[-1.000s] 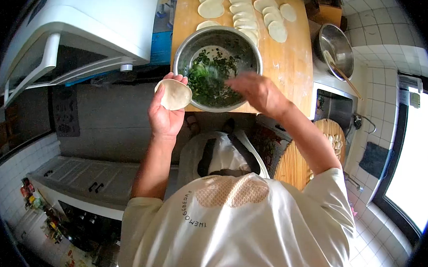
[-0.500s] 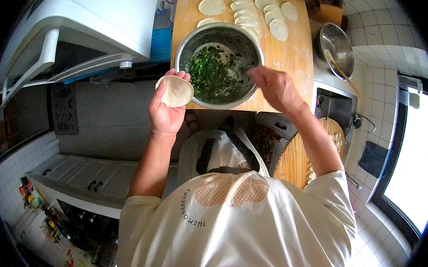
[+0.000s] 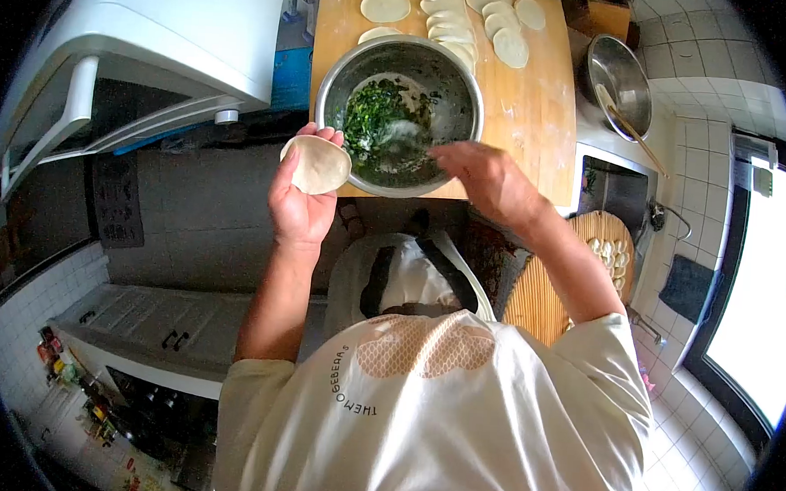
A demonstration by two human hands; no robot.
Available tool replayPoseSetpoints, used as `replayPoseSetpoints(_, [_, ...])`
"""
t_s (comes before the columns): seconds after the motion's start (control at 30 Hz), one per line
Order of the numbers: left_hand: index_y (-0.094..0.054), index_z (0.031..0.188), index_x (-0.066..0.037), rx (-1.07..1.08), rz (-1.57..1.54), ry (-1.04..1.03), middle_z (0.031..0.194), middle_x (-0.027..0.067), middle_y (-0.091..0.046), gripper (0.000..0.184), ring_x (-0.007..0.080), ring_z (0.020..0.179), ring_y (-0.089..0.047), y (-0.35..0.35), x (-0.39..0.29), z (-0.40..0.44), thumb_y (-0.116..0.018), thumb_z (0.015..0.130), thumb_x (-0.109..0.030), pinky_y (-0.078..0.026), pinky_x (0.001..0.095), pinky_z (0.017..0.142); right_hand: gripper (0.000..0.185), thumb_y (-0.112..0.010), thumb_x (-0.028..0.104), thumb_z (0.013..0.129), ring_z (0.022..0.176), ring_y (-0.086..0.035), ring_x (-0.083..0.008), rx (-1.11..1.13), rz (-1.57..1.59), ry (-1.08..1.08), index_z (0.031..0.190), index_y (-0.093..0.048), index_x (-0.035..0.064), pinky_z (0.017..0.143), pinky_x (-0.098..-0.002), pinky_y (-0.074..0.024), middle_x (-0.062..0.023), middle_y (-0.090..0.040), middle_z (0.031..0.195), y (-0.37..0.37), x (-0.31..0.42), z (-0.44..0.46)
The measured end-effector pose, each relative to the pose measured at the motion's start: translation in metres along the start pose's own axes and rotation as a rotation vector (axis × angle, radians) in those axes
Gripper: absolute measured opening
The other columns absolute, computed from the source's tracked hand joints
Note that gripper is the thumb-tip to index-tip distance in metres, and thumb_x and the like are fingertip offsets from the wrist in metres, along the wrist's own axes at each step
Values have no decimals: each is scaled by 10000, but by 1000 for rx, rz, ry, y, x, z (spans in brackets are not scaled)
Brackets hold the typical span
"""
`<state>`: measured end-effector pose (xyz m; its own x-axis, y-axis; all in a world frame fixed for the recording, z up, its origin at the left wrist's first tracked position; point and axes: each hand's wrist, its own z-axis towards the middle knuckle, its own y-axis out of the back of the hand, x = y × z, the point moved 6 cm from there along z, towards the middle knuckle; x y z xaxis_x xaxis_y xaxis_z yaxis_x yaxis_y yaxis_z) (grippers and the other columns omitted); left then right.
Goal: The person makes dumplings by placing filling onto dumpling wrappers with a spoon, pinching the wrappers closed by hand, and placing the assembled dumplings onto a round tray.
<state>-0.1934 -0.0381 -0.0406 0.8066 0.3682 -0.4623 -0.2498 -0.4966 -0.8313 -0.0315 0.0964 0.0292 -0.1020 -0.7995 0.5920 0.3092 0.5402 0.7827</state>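
My left hand [image 3: 301,210] is palm up beside the bowl's lower left rim. A round, pale dumpling wrapper [image 3: 321,165] rests on its fingers, with the thumb over the wrapper's edge. A large metal bowl [image 3: 470,89] holds chopped green filling [image 3: 378,111] with paler bits. My right hand [image 3: 490,179] is at the bowl's lower right rim, its fingers bent together and reaching over the inside. What they grip is too blurred to name; a pale smear shows in the filling to the left of the fingertips.
Several flat wrappers [image 3: 510,47] lie in overlapping rows on the floured wooden board [image 3: 533,119]. Another metal bowl [image 3: 628,80], with a wooden stick across its rim, stands at right. Below the sink, a slatted tray [image 3: 541,298] carries several filled dumplings [image 3: 609,255].
My right hand has moved left and slightly down, its fingers now reaching over the bowl. My left hand still holds the wrapper, nearly in the same place.
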Motion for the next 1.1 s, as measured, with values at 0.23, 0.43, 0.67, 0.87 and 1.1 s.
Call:
replayPoseSetpoints(0.23, [-456, 1177, -4, 1, 8, -9, 1126, 142, -550, 395, 267, 1102, -494, 0, 2, 0, -486, 854, -230, -395, 378, 941, 198, -461, 112, 887, 689, -630, -198, 9, -47, -315, 998, -577, -4, 621, -292, -492, -129, -628, 746, 17, -23, 3])
replayPoseSetpoints(0.43, [-459, 1171, -6, 11, 27, 5, 1117, 132, -555, 395, 262, 1101, -495, -2, -1, -1, -492, 850, -233, -395, 373, 940, 159, -462, 85, 859, 697, -606, -314, 32, 438, -488, 955, -561, 5, 627, -341, -497, -170, -608, 783, 14, 14, 4])
replayPoseSetpoints(0.67, [-458, 1165, -4, -15, 22, -13, 1107, 141, -559, 387, 265, 1086, -506, -1, -1, 1, -486, 857, -236, -395, 367, 941, 206, -483, 127, 888, 692, -611, -158, 34, 249, -436, 1022, -578, 2, 641, -284, -492, -106, -627, 761, 7, -7, -12])
replayPoseSetpoints(0.87, [-463, 1170, -2, -10, -1, -9, 1119, 141, -555, 389, 261, 1095, -501, 0, 0, 0, -488, 855, -229, -392, 370, 943, 197, -458, 76, 888, 677, -601, -168, 161, 262, -356, 1021, -578, -5, 637, -274, -493, -105, -618, 756, 13, 8, -18])
replayPoseSetpoints(1.1, [-459, 1179, -3, -10, 11, -6, 1126, 146, -550, 393, 267, 1100, -495, -1, -1, 0, -476, 862, -234, -391, 376, 946, 179, -509, 77, 858, 755, -597, -225, -95, 125, -157, 1002, -587, 5, 679, -302, -473, -145, -606, 847, 19, -8, 9])
